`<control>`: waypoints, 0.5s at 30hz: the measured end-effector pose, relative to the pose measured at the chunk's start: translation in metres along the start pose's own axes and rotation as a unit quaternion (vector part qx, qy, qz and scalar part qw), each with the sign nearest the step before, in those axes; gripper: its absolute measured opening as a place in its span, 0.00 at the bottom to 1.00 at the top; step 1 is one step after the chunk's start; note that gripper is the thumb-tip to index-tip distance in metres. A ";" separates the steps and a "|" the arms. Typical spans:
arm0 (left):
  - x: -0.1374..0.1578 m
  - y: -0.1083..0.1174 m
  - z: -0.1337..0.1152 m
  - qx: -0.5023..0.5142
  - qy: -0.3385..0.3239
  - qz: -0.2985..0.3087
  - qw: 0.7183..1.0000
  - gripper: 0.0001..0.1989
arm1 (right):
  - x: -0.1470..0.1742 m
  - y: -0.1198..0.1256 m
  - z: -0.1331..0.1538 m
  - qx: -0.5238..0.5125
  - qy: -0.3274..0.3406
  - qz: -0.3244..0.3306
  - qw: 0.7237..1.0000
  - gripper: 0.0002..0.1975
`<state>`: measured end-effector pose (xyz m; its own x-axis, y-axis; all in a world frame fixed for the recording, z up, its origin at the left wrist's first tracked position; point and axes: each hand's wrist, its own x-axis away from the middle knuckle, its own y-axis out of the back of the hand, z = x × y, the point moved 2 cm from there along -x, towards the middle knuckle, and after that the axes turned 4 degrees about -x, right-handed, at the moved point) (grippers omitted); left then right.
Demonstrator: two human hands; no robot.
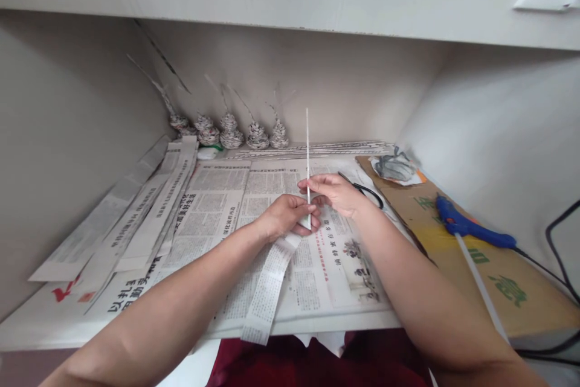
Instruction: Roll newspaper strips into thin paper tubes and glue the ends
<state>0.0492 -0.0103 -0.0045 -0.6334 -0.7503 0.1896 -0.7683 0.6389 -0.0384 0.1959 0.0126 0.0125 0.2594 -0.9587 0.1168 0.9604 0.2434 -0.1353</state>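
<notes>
A thin white stick [308, 145] stands upright over the middle of the newspaper. My right hand [338, 194] pinches it partway up, thumb and fingers closed round it. Lower down, my left hand [290, 216] is closed on a newspaper strip [270, 290] and the stick's lower end. From the left fingers the strip hangs toward me and over the table's front edge. The strip's upper end meets the stick between the two hands; the fingers partly hide how it lies there.
Cut newspaper strips [154, 206] lie stacked at left. Several gourd-shaped woven paper pieces [232, 131] stand along the back wall, beside long thin paper rods [312, 150]. Black-handled scissors [369, 191] lie behind my right hand. A blue glue gun [475, 230] rests on cardboard [457, 272] at right.
</notes>
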 end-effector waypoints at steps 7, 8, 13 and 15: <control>0.001 0.000 0.000 -0.001 -0.010 0.035 0.999 0.17 | 0.002 0.004 0.003 -0.025 0.016 -0.039 0.999 0.14; 0.002 -0.001 0.000 0.001 -0.009 0.034 0.999 0.17 | 0.003 0.004 0.004 -0.024 0.012 -0.019 0.999 0.14; 0.004 -0.003 -0.003 0.002 -0.007 0.032 0.999 0.17 | 0.005 0.002 0.005 -0.015 -0.002 0.024 1.000 0.14; 0.004 -0.003 -0.003 -0.007 -0.006 0.036 0.999 0.18 | 0.004 0.003 0.005 -0.026 0.008 -0.014 1.000 0.15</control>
<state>0.0497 -0.0146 -0.0007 -0.6884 -0.7040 0.1747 -0.7192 0.6938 -0.0382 0.2001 0.0099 0.0180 0.2304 -0.9673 0.1063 0.9606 0.2085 -0.1839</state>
